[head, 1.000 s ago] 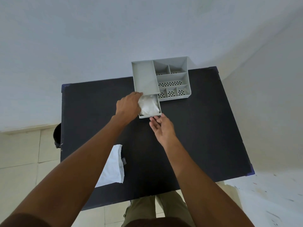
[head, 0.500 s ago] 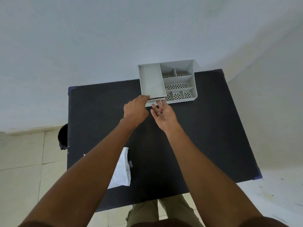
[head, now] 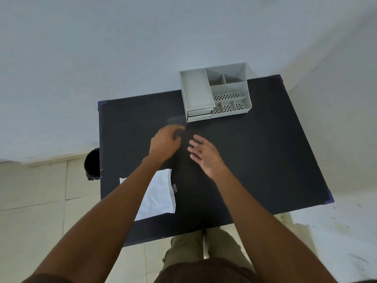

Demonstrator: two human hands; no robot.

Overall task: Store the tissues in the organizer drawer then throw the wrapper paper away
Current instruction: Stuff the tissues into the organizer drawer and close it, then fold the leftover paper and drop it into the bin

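Observation:
A grey organizer [head: 216, 91] stands at the far edge of the black table [head: 255, 160]. Its drawers [head: 199, 115] on the left front are pushed in, and the tissues are out of sight. My left hand [head: 164, 142] hovers over the table below the drawers, blurred, fingers loosely curled and holding nothing. My right hand [head: 204, 154] is beside it, palm up, fingers spread, empty. A white wrapper paper [head: 158, 195] lies flat near the table's front left, partly under my left forearm.
A black bin [head: 92, 164] stands on the tiled floor against the table's left side. A white wall runs behind the table. My legs show below the table's front edge.
The drawer holding the tissues was pushed shut. Both hands have since drawn back from the organizer toward me, over the middle of the table.

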